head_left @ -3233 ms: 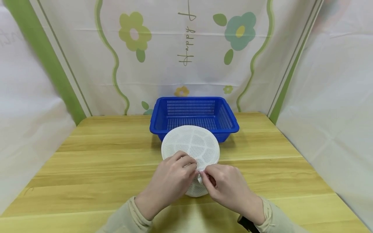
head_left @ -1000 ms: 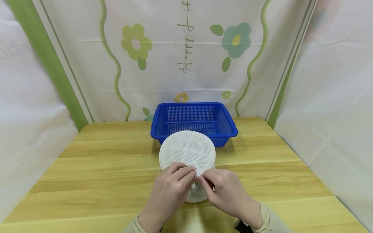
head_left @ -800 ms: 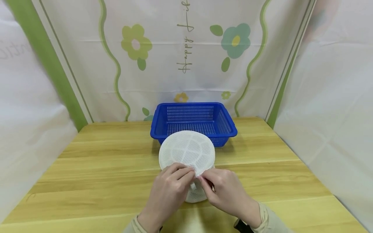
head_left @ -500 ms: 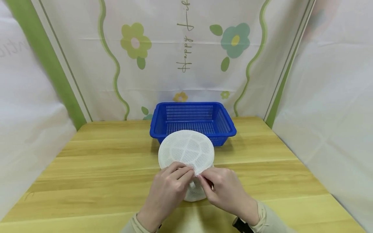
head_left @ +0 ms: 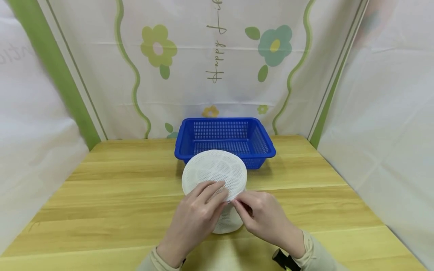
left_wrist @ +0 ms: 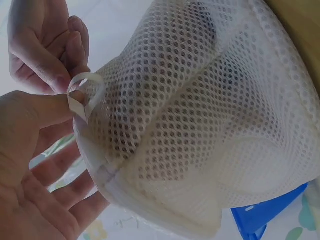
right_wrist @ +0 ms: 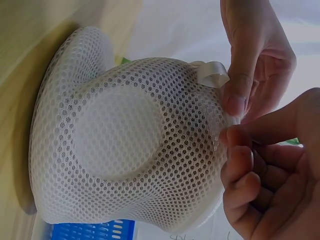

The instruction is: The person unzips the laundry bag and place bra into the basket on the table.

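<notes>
A white mesh laundry bag (head_left: 214,165) stands on the table in the middle of the head view, its round top tilted toward me. My left hand (head_left: 196,212) holds the near rim, fingers spread over the top mesh and thumb underneath. Just to its right, my right hand (head_left: 268,218) pinches the edge seam between thumb and curled forefinger. A white ribbon loop (left_wrist: 77,106) sticks out by the left thumb in the left wrist view. Through the mesh in the right wrist view, a pale round shape (right_wrist: 117,132) shows on the bag's side.
A blue plastic basket (head_left: 223,152) with slotted walls stands right behind the bag, partly hidden by it. The wooden table (head_left: 112,203) meets a hanging printed cloth (head_left: 217,75) at the back, with white cloth at both sides.
The left fingers have spread and lifted slightly across the bag's top. The right hand keeps its pinch on the edge. The ribbon loop has gone from the head view, and the top has shifted slightly left.
</notes>
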`<action>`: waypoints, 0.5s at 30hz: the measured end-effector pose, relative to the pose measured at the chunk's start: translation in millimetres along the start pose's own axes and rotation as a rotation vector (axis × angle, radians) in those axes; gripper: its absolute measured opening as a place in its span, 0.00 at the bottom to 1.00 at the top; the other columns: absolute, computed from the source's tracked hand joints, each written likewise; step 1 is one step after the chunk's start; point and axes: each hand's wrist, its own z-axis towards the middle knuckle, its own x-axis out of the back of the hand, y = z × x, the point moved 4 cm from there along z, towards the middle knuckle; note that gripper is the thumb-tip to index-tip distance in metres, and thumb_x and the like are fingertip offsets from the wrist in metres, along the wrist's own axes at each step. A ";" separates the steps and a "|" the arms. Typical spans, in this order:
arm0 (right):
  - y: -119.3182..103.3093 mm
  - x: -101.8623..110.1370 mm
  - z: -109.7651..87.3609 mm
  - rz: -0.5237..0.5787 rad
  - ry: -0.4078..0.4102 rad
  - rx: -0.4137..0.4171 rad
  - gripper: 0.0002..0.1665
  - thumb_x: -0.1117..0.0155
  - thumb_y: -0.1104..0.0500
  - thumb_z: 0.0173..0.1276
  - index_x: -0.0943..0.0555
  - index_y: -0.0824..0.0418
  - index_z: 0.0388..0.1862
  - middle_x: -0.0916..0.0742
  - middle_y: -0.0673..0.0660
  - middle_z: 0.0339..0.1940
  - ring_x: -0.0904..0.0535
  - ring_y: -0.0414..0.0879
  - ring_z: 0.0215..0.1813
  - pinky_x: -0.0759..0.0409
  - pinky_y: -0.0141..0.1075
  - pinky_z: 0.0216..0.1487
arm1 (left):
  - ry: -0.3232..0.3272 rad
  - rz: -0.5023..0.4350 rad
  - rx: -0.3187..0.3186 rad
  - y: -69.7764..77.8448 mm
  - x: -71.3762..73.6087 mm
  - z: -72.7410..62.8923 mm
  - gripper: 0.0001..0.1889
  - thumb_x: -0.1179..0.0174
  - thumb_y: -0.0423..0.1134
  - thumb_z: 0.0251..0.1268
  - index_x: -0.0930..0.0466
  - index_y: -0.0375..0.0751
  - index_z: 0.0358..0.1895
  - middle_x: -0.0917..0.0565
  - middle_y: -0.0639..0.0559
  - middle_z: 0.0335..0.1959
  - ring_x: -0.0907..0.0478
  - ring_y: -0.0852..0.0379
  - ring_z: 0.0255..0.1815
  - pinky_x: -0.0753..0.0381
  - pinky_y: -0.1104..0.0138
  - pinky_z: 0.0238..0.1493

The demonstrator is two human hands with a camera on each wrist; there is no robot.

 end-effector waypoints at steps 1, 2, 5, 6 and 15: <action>-0.5 -0.3 0.2 0.010 -0.013 -0.005 0.12 0.35 0.66 0.63 0.24 0.52 0.24 0.31 0.39 0.19 0.37 0.29 0.21 0.39 0.19 0.20 | 0.001 0.002 -0.009 0.6 -0.1 0.6 0.11 0.32 0.35 0.59 0.15 0.39 0.44 0.17 0.46 0.52 0.22 0.47 0.54 0.25 0.61 0.60; -1.0 -0.4 0.5 0.019 -0.022 -0.009 0.11 0.35 0.66 0.63 0.23 0.52 0.25 0.30 0.39 0.19 0.36 0.30 0.20 0.39 0.19 0.20 | -0.001 0.001 -0.017 0.9 -0.2 1.0 0.11 0.32 0.35 0.59 0.15 0.38 0.45 0.18 0.45 0.54 0.23 0.46 0.55 0.27 0.59 0.62; -1.8 -0.9 0.6 0.040 -0.051 -0.029 0.09 0.37 0.65 0.65 0.21 0.54 0.26 0.30 0.39 0.19 0.35 0.32 0.20 0.38 0.20 0.20 | -0.028 0.001 -0.024 1.2 -1.0 0.9 0.13 0.32 0.35 0.59 0.15 0.37 0.46 0.18 0.44 0.54 0.23 0.45 0.57 0.29 0.57 0.64; -2.1 -0.8 0.7 0.044 -0.053 -0.031 0.09 0.37 0.65 0.65 0.21 0.55 0.26 0.30 0.39 0.19 0.35 0.32 0.20 0.38 0.19 0.20 | -0.046 -0.001 -0.018 0.9 -1.6 0.5 0.13 0.32 0.35 0.59 0.15 0.36 0.47 0.18 0.44 0.53 0.24 0.45 0.58 0.30 0.58 0.65; -3.6 0.7 3.2 0.047 -0.013 0.012 0.09 0.33 0.68 0.62 0.20 0.54 0.27 0.28 0.39 0.20 0.35 0.29 0.21 0.38 0.17 0.21 | -0.100 0.014 -0.001 -1.1 -1.5 -0.7 0.16 0.30 0.34 0.58 0.16 0.36 0.50 0.17 0.45 0.52 0.22 0.46 0.57 0.29 0.61 0.64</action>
